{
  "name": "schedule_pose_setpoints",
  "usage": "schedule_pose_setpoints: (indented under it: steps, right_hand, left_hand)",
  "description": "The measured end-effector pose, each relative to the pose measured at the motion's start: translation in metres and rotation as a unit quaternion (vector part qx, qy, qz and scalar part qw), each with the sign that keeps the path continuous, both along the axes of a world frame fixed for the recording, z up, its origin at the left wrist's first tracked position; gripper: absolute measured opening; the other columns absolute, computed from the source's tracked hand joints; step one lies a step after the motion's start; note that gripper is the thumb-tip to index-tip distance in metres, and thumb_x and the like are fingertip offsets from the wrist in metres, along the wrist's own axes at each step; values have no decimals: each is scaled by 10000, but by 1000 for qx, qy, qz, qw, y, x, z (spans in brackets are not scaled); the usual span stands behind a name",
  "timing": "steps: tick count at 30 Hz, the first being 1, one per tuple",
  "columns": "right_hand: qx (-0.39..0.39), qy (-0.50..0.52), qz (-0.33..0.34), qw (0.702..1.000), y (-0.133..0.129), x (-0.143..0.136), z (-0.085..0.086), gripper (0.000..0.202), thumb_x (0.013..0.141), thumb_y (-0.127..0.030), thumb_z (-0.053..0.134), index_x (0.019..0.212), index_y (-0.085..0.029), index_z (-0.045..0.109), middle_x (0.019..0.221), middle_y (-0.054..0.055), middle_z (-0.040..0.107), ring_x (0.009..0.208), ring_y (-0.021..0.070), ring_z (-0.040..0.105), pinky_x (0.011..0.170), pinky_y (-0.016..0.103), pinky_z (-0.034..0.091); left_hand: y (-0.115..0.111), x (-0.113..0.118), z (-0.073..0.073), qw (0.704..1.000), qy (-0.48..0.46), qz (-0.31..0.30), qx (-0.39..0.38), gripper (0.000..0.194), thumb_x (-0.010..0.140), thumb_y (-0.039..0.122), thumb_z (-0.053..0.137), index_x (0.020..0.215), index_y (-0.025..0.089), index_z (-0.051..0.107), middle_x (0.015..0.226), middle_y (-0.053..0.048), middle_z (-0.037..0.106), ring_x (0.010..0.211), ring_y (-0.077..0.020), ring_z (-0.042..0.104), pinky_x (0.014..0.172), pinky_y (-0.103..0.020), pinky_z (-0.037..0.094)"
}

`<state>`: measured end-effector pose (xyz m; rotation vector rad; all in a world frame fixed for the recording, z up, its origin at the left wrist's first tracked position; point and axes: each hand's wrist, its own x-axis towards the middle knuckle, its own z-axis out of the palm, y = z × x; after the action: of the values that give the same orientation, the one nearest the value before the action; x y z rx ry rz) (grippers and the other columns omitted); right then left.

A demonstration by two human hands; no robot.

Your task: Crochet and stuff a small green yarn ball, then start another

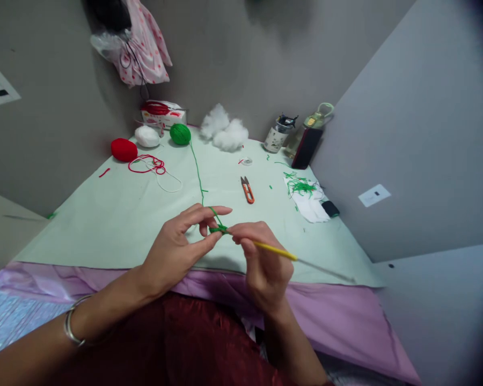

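Note:
Between the thumb and fingers of my left hand (181, 238) is a small piece of green crochet work (218, 229); the index finger stretches out with green yarn (197, 169) running over it. That strand leads back across the table to a green yarn ball (180, 134). My right hand (268, 262) is closed on a crochet hook (276, 250) with a yellow grip and a metal shaft pointing right. The hook's working tip meets the green piece, mostly hidden by the fingers.
Orange thread snips (248, 190) lie beyond my hands. Further back are red (124, 150) and white (147, 136) yarn balls, white stuffing (225, 131), a jar (276, 136), a bottle and a leaning phone (307, 148). Green scraps (301, 186) lie on white tissue at right. Partition walls enclose the table.

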<state>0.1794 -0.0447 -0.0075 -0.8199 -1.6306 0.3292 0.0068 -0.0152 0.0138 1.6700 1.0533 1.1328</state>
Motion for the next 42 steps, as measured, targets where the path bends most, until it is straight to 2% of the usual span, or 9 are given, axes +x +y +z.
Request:
schedule_pose_setpoints:
  steps: [4, 10, 18, 23, 27, 30, 32, 37, 42]
  right_hand:
    - [61, -39, -27, 997, -2, -3, -3, 233, 977, -44, 530, 1085, -182, 683, 989, 88, 752, 921, 189, 704, 794, 354, 569]
    - [-6, 32, 2, 999, 1, 0, -8, 266, 995, -76, 504, 1094, -244, 684, 976, 56, 746, 895, 201, 705, 773, 382, 571]
    - [63, -52, -35, 996, 0, -5, -2, 232, 994, -98, 518, 1109, -226, 674, 970, 82, 761, 889, 201, 719, 764, 368, 574]
    - [105, -99, -80, 986, -3, -7, -13, 340, 985, -117, 550, 1273, -266, 650, 1022, 86, 758, 902, 220, 724, 743, 381, 593]
    - [144, -121, -142, 972, -1, -10, -27, 467, 920, -114, 683, 1321, -354, 675, 1092, 69, 738, 976, 230, 713, 782, 370, 603]
    - [118, -63, -121, 984, 0, -8, -25, 407, 949, -141, 651, 1270, -386, 703, 1105, 55, 732, 975, 230, 704, 790, 398, 599]
    - [56, 14, -86, 995, 0, -6, -18, 321, 983, -151, 593, 1197, -346, 732, 1029, 54, 738, 906, 220, 694, 756, 404, 583]
    - [-82, 231, -1, 970, 4, -6, -3, 215, 1021, -226, 557, 952, -267, 756, 832, 26, 688, 706, 165, 607, 652, 346, 503]
    - [-106, 192, 18, 976, 7, -12, -4, 185, 1008, -241, 596, 947, -256, 770, 911, 35, 728, 836, 184, 660, 742, 356, 533]
  left_hand:
    - [0, 1, 1, 997, 35, 23, 66, 351, 860, 155, 659, 1192, 210, 758, 793, 19, 608, 775, -156, 564, 904, -359, 429]
    - [0, 1, 9, 1000, 7, 8, 3, 304, 847, 188, 706, 1138, 234, 780, 796, 7, 636, 817, -178, 599, 858, -336, 451]
    - [-3, 2, 4, 997, 28, 30, 65, 265, 870, 191, 704, 1114, 257, 782, 808, 5, 644, 787, -186, 584, 927, -380, 417]
    - [-13, 5, 5, 993, 21, 35, 107, 254, 867, 161, 697, 1086, 255, 785, 871, -7, 657, 765, -172, 555, 931, -392, 401]
    - [-16, 7, 4, 991, -99, -17, -86, 424, 836, 185, 751, 1249, 281, 737, 905, 4, 660, 797, -156, 560, 869, -338, 435]
    - [-9, 5, 3, 918, -232, -113, -302, 563, 818, 292, 816, 1363, 268, 677, 884, 2, 668, 850, -153, 588, 841, -296, 449]
    - [-2, 3, 3, 882, -275, -128, -360, 564, 785, 311, 853, 1326, 238, 709, 868, -5, 673, 834, -141, 581, 832, -276, 446]
    - [3, 2, 2, 910, -264, -99, -305, 427, 798, 278, 850, 1219, 285, 780, 897, 9, 650, 821, -118, 540, 799, -239, 427]
    - [-1, 6, -3, 938, -216, -109, -247, 386, 842, 296, 818, 1226, 305, 777, 921, 0, 646, 933, -155, 567, 904, -277, 440]
